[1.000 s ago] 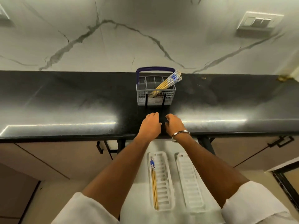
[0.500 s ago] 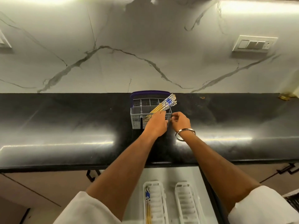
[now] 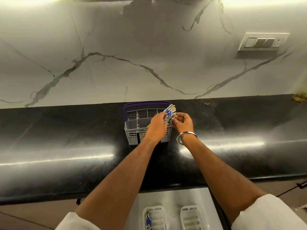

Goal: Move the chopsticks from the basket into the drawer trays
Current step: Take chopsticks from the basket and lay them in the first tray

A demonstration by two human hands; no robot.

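A grey slotted basket (image 3: 132, 133) with a purple handle stands on the black counter near the wall. A bunch of chopsticks (image 3: 169, 112) with blue-and-white tops leans out of its right side. My left hand (image 3: 156, 127) grips the bunch just below the tops. My right hand (image 3: 182, 121) pinches the tops from the right with curled fingers. At the bottom edge, the open drawer holds two white trays: the left tray (image 3: 155, 216) carries chopsticks (image 3: 148, 222), and the right tray (image 3: 191, 216) shows none.
The black counter (image 3: 66, 138) runs the full width, with a marble wall behind it. A switch plate (image 3: 263, 42) is on the wall at the upper right. A metal bangle (image 3: 186, 137) circles my right wrist.
Both hands rose from the counter's front edge to the basket and closed on the chopstick tops. The camera tilted up, so the drawer trays slid to the bottom edge.
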